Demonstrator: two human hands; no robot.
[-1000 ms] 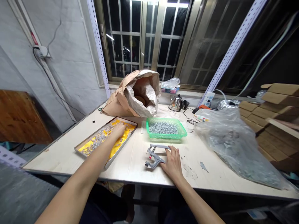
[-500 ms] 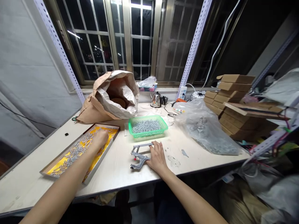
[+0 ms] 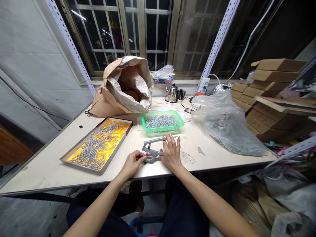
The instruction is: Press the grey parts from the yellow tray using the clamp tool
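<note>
A grey hand-press pliers (image 3: pixel 155 154), with a coil spring and a red knob near its jaw, lies at the table's front edge. My right hand (image 3: pixel 171 154) is over its handles, fingers across the upper arm and the palm side by the lower one. At the jaw end, my left hand (image 3: pixel 133 164) is closed in a pinch; what its fingertips hold is too small to make out. To the left, a shallow tray (image 3: pixel 112 157) lined in yellow holds many small metal pieces (image 3: pixel 91 149). A green basket (image 3: pixel 163 130) of similar silvery pieces stands just beyond the pliers.
A large open paper sack (image 3: pixel 111 98) stands behind the tray. Farther back is a metal kettle (image 3: pixel 171 94). A clear plastic bag (image 3: pixel 222 121) lies on the right, before stacked cardboard boxes (image 3: pixel 274 85). A small grey scrap (image 3: pixel 200 150) rests near the front edge.
My left hand has moved from the tray rightward to the jaw of the pliers, fingers pinched. My right hand stays at the handles, its fingers now over the upper arm. The view has shifted.
</note>
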